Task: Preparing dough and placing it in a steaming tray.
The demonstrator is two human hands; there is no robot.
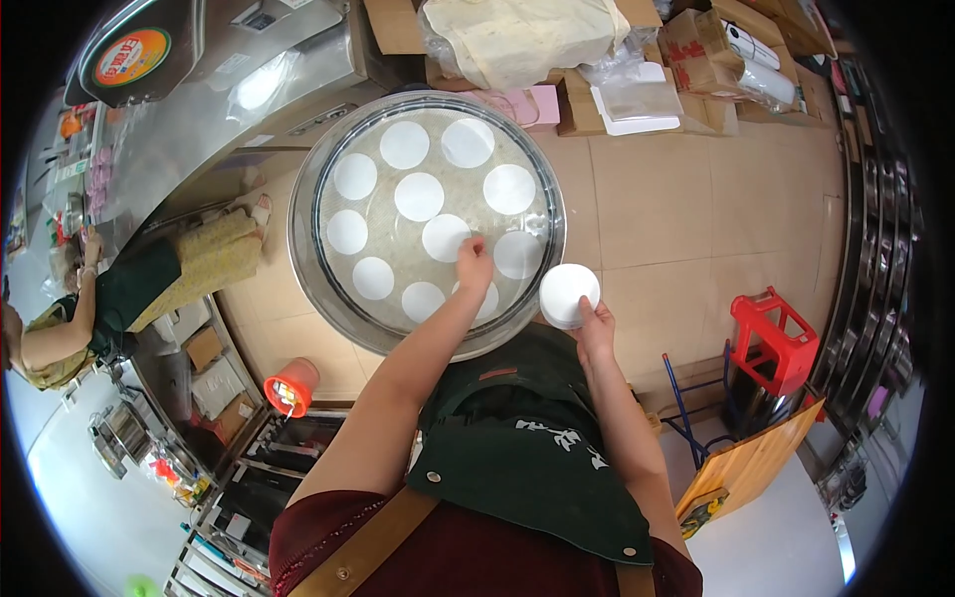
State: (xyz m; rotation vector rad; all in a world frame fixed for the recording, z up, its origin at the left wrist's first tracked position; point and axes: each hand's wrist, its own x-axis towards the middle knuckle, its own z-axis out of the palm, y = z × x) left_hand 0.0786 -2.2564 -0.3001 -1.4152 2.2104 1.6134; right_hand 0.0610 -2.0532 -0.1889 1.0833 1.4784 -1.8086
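I'm probably laying discs (pixel 419 197) across the pan (pixel 311 264): my right hand (pixel 596 333) is gripping their stack (pixel 567 291); my left hand (pixel 475 266), fingers bunched, is hovering beside one, perhaps pinching, I can't tell. Next likely calls for a clean release.

We are looking down from a person's head, through the left one of two wide cameras worn side by side. We are facing a big round pan (pixel 306 261) just past the person's green apron (pixel 527 463). We are seeing the apron up close, the tan floor (pixel 657 209) farther down, and a dark rack (pixel 875 234) bending by our round right edge.
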